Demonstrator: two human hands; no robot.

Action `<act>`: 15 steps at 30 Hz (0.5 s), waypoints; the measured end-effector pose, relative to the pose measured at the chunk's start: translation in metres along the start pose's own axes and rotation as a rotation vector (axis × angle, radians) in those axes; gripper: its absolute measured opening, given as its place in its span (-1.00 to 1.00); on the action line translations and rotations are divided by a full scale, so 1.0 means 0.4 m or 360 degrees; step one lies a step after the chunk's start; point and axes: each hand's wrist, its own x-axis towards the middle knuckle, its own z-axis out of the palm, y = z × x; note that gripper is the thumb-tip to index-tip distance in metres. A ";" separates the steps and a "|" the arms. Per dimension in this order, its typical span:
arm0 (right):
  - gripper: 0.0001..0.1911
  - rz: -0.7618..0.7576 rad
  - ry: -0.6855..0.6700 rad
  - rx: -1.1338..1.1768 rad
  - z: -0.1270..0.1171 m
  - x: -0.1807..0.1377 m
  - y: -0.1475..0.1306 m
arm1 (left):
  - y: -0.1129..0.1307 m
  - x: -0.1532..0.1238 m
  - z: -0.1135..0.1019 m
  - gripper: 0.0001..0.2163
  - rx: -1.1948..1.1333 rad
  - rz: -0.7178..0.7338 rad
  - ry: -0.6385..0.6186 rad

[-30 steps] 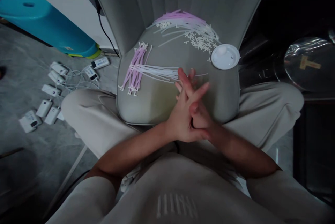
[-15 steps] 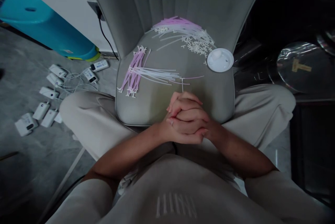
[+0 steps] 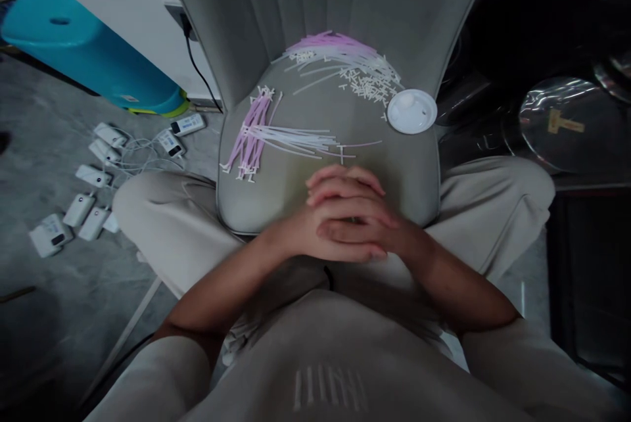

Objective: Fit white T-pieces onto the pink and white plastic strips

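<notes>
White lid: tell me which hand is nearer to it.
Right, narrowly. The right hand lies below the lid, clasped with the left hand, which sits farther left.

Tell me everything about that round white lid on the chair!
The lid is round and white and looks like thin plastic. It has a raised rim and a small bump a little left of its middle. It lies flat near the right back corner of the grey chair seat, which looks like soft fabric. Small white pieces are scattered just left of it; whether any touch it is too small to tell.
</notes>
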 end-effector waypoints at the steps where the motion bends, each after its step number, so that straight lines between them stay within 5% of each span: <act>1: -0.42 -0.0070 -0.0094 0.0039 -0.041 0.004 -0.003 | 0.000 0.001 -0.016 -0.56 -0.0034 -0.0014 -0.0042; 4: -0.11 -0.0043 -0.0075 -0.0060 -0.135 0.020 -0.003 | -0.017 -0.007 -0.088 -0.28 -0.0136 -0.0155 0.0054; 7: -0.20 0.0176 0.0427 -0.0154 -0.195 0.033 0.038 | -0.075 -0.030 -0.173 -0.42 -0.0351 -0.0382 0.0815; 9: -0.45 0.0324 0.0556 0.0001 -0.215 0.042 0.080 | -0.127 -0.041 -0.210 -0.54 -0.0230 -0.0601 0.1206; 12: -0.65 0.0443 0.0618 -0.0190 -0.206 0.056 0.126 | -0.180 -0.035 -0.201 -0.64 0.0100 -0.0800 0.1217; 15: -0.73 0.0281 0.0379 -0.0658 -0.170 0.078 0.138 | -0.188 -0.005 -0.130 -0.77 0.0626 -0.0620 0.0651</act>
